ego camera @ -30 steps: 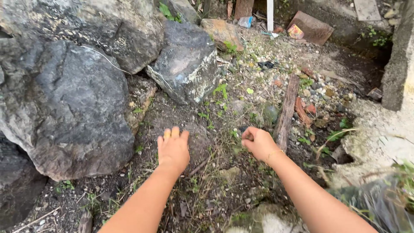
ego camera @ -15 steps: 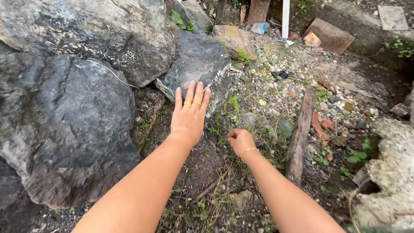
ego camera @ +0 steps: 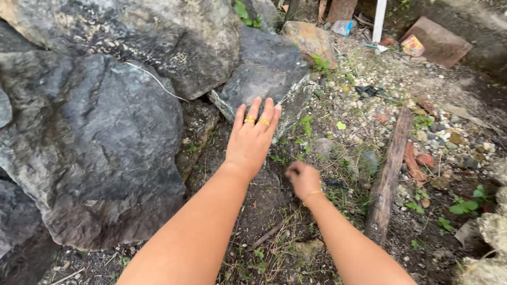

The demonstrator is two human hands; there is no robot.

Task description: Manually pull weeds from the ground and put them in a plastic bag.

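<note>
My left hand (ego camera: pixel 252 138) is open with its fingers spread. It wears two gold rings, and its fingertips lie on the lower edge of an angular dark grey rock (ego camera: pixel 266 71). My right hand (ego camera: pixel 303 179), with a thin gold bracelet on the wrist, is lower and to the right. It is curled shut and slightly blurred, down on the dark soil among small green weeds (ego camera: pixel 303 126). Whatever is inside its fingers is hidden.
Large grey boulders (ego camera: pixel 100 137) wall off the left side. A weathered wooden plank (ego camera: pixel 390 177) lies on the ground right of my right hand, with gravel and brick shards beyond it. A brownish stone (ego camera: pixel 309 38), a rusty slab (ego camera: pixel 438 45) and a white post (ego camera: pixel 378 18) stand at the back.
My left hand rose from the soil and reached forward onto the dark rock. My right hand stayed curled and shifted slightly left and down to the ground. The view moved forward.
</note>
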